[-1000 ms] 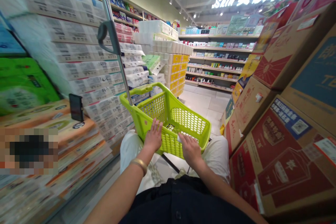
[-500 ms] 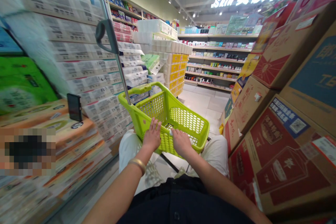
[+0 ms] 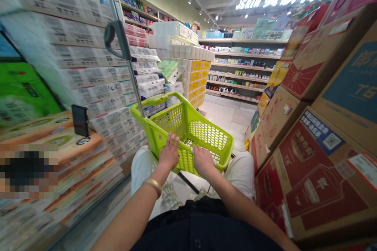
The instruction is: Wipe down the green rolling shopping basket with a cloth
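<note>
A lime-green plastic shopping basket (image 3: 206, 135) on a trolley stands right in front of my knees, which are in white trousers. My left hand (image 3: 168, 155), with a gold bangle on the wrist, lies on the basket's near rim, its fingers stretched out over the edge. Close beside it, my right hand (image 3: 202, 161) curls over the same rim. A small pale thing shows at its fingertips; I cannot make out what it is. The basket's metal pull handle (image 3: 118, 39) rises up to the left. The little of the basket's inside that shows looks empty.
Stacked packs of tissue (image 3: 88, 74) wall the left side, with a black phone (image 3: 80, 120) propped on orange packs. Red and brown cartons (image 3: 309, 172) are piled on the right. A tiled aisle (image 3: 232, 115) runs ahead to stocked shelves (image 3: 241, 74).
My right hand has slid left along the basket's rim, close to my left hand. The left hand has stayed on the rim. The view has shifted slightly.
</note>
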